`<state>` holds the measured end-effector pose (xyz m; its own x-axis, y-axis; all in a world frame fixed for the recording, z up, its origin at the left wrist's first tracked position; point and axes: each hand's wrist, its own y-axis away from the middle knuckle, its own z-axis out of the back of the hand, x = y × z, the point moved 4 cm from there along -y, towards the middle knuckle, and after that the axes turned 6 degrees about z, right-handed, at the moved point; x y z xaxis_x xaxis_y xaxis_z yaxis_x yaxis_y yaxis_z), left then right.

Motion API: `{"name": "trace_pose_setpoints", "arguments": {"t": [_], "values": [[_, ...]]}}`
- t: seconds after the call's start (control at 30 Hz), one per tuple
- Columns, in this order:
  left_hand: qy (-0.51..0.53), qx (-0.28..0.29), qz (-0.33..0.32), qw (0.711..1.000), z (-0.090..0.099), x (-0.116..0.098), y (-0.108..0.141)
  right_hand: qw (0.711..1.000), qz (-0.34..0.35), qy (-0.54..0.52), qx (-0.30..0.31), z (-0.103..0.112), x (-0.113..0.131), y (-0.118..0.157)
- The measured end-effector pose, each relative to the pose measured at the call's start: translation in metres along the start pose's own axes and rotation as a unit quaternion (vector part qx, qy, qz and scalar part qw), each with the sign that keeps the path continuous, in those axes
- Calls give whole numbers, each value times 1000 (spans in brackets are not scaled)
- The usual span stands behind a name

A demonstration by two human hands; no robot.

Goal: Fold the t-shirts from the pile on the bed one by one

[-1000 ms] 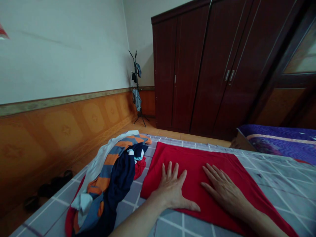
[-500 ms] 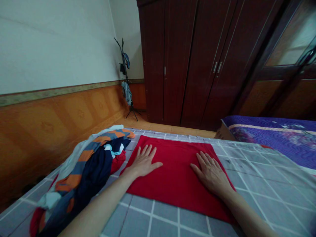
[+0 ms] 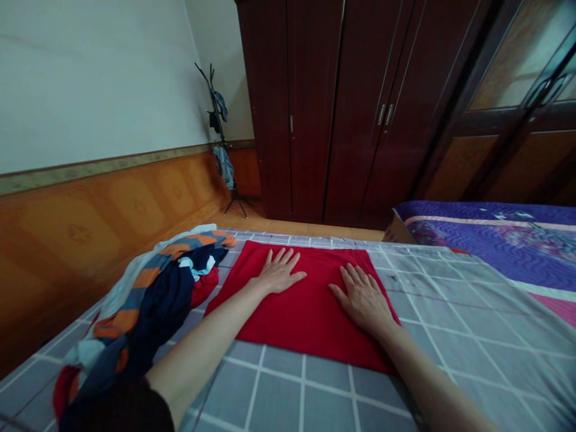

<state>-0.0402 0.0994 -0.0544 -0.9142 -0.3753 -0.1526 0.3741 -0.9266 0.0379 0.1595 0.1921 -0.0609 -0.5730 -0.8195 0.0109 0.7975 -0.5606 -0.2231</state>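
Note:
A red cloth (image 3: 310, 318), folded into a flat, roughly four-sided shape, lies on the grey-and-white checked bedspread (image 3: 288, 378). My left hand (image 3: 279, 271) rests flat on its upper left part, fingers spread. On its right part my right hand (image 3: 363, 297) lies palm down with the fingers slightly apart. Both palms touch the fabric and neither hand grips anything. The kind of garment cannot be made out. Beside it on the left is a heap of clothes (image 3: 166, 294) in navy, orange and grey stripes, pale blue and red.
A dark wooden wardrobe (image 3: 315, 120) stands beyond the bed's far edge. At the left corner is a black coat stand (image 3: 220, 126) with a few items hung on it. To the right lies another bed with a purple cover (image 3: 477, 231). A dark rounded shape (image 3: 119, 408) blocks the lower left.
The camera view has turned slightly right. My left hand has slid farther up and inward across the red cloth. My right hand stays flat on its right part.

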Motion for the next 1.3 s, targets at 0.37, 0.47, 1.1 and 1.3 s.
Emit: {"name": "trace_pose_setpoints", "arguments": {"t": [0.37,0.47,1.1,1.3], "values": [[-10,-14,134,991,14,80,41,1000,-4,-18,2,4,1,1],[-5,-6,80,997,7,39,64,1000,0,-17,-3,2,1,0],[-28,-37,82,996,1,44,129,1000,-2,-18,-11,3,0,0],[4,-8,10,1000,4,-1,59,1000,4,-15,-12,5,0,1]]}}
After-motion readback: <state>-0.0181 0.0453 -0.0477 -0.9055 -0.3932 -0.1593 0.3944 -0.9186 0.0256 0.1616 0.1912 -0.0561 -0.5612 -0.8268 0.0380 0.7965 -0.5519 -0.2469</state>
